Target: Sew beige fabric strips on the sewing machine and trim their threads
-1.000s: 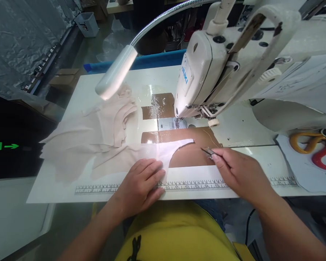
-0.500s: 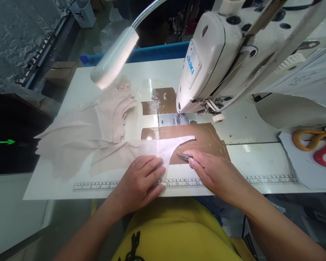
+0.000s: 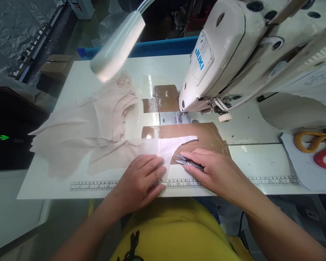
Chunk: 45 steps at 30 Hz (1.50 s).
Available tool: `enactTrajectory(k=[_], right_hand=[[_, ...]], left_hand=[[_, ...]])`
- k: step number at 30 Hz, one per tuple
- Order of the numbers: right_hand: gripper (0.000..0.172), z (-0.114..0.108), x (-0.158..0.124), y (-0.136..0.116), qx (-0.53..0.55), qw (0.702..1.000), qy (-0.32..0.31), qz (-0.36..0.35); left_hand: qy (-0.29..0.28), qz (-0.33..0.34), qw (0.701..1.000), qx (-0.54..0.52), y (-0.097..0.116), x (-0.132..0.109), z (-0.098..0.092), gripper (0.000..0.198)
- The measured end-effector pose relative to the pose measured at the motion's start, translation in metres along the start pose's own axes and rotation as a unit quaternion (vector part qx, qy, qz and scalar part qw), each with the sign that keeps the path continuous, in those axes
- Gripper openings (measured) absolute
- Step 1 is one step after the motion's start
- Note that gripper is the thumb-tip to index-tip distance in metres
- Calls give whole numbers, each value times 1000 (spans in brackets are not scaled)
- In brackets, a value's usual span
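Pale pink fabric pieces (image 3: pixel 97 134) lie spread over the left half of the white sewing table (image 3: pixel 247 123). My left hand (image 3: pixel 141 179) rests flat on the near edge of the fabric, fingers stretched out, just above a printed ruler strip (image 3: pixel 97 185). Closed round small metal thread snips (image 3: pixel 186 162), my right hand (image 3: pixel 214 170) holds their blades at the curved right edge of the fabric. Behind the hands, brown tape patches (image 3: pixel 206 136) surround the needle plate (image 3: pixel 174 117) of the white sewing machine (image 3: pixel 233 54).
A gooseneck lamp (image 3: pixel 116 47) hangs over the fabric at the back left. Orange and red scissor handles (image 3: pixel 315 146) lie on a paper sheet at the far right. A yellow garment (image 3: pixel 176 232) covers my lap. A cardboard box (image 3: pixel 54 63) sits on the floor beyond the table's left corner.
My right hand has moved left with the snips, from the brown tape patch to the fabric's curved edge. The left hand stayed pressed on the fabric. The view shifted slightly closer.
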State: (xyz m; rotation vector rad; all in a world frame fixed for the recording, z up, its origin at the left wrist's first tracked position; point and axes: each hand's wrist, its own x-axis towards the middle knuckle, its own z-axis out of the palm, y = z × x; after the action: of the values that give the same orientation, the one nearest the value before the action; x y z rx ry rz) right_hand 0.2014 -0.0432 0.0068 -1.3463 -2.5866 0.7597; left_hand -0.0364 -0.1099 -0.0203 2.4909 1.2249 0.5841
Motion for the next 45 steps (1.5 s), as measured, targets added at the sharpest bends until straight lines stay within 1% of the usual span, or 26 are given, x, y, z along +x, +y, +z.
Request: enactTrajectory(k=[7,14,20,23,26,29,34,37,40,43,45], right_hand=[[29,0,4,-1,58,998,3,-9],[34,1,1,6,82,996,-12,24],[35,5,2,7,98,995,-7,27],[34,3,2,6,86,996,-7,25],[33,0,0,7,51,999,-6,18],[32,-2,-2,9,43,999,-6,16],[31,-1,-3,9,66,998,19,12],[31,-3,-6,10,70,997,31,19],[32,-7,-10,14,55,998,28,33],[36,-11,-15,22,33,997,37,60],[37,-11,-17,27,30,996,49,70]], left_hand=[[-1,0,1000,-8,0,0,-1,34],[-1,-2,1000,-10,-1,1,-1,35],[-4,-1,1000,-11,-2,0,0,35],[-5,-2,1000,-14,-2,-1,2,35],[-7,-3,1000,-12,-3,-2,3,36],[-9,0,1000,-6,-2,-1,1,38],[-28,27,999,25,-2,15,-10,37],[-53,46,996,50,-3,30,-15,31],[-83,51,992,76,-3,41,-18,29],[-98,42,991,82,-1,44,-22,29],[-110,33,992,52,1,44,-28,26]])
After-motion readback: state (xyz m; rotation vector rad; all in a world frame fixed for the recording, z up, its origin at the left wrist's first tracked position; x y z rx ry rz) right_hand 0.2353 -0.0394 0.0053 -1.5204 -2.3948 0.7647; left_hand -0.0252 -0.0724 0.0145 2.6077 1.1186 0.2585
